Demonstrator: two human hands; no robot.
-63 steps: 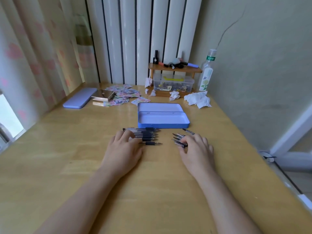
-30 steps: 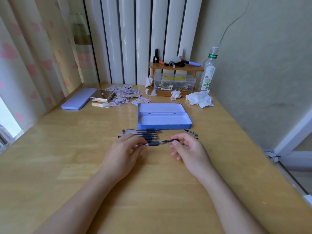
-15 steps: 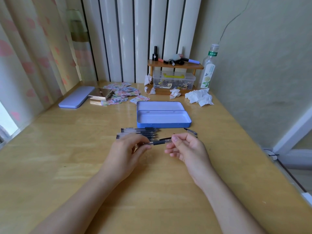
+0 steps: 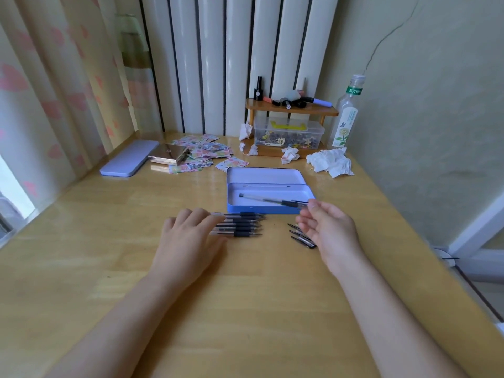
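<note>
An open blue tin pencil case (image 4: 268, 209) lies at the table's middle, lid folded back. One capped pen (image 4: 270, 199) lies slanted inside it, its right end at the case's rim. My right hand (image 4: 328, 230) hovers by the case's right front corner with its fingers loosely spread; the thumb tip is next to that pen's end and nothing is pinched. Several loose pen caps (image 4: 301, 237) lie partly under that hand. My left hand (image 4: 188, 236) rests flat on the left ends of a row of several uncapped pens (image 4: 241, 225).
A closed lilac case (image 4: 129, 162), a small box and scattered stickers (image 4: 203, 154) lie at the back left. A wooden shelf (image 4: 290, 110), a clear box, a bottle (image 4: 346, 115) and crumpled tissues (image 4: 331, 162) stand at the back right. The wall runs close on the right.
My two hands joined a cap and a pen; my right hand then carried the capped pen forward into the tin and let go. My left hand went back onto the pen row.
</note>
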